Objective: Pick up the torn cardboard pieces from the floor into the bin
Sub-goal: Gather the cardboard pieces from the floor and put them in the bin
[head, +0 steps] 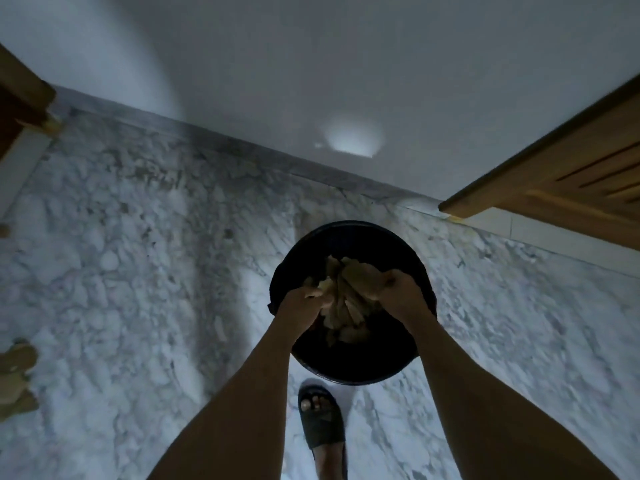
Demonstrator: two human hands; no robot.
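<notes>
1. A foot in a black sandal (pixel 320 419) stood on the marble floor (pixel 131 258) nearest the camera, its heel cut off by the bottom edge
2. Both forearms reached forward over the black bin (pixel 349 233), hiding much of its near rim
3. The left hand (pixel 300 306) had its fingers curled round the torn cardboard pieces (pixel 346 296); the fingertips were buried in the pile and hard to make out
4. The right hand (pixel 398 289) also gripped the bundle, fingers bent over its top edge
5. The bundle hung over the bin's mouth; in the dim light I could not tell held pieces from any lying inside
6. More brown scraps (pixel 17 372) lay on the floor at the far left, cut off by the frame and blurred
7. A wooden door (pixel 561 178) jutted in from the right beyond the bin, and wooden trim (pixel 20 95) showed at the upper left
8. A pale wall (pixel 311 64) with a bright light patch (pixel 353 140) stood farthest back
</notes>
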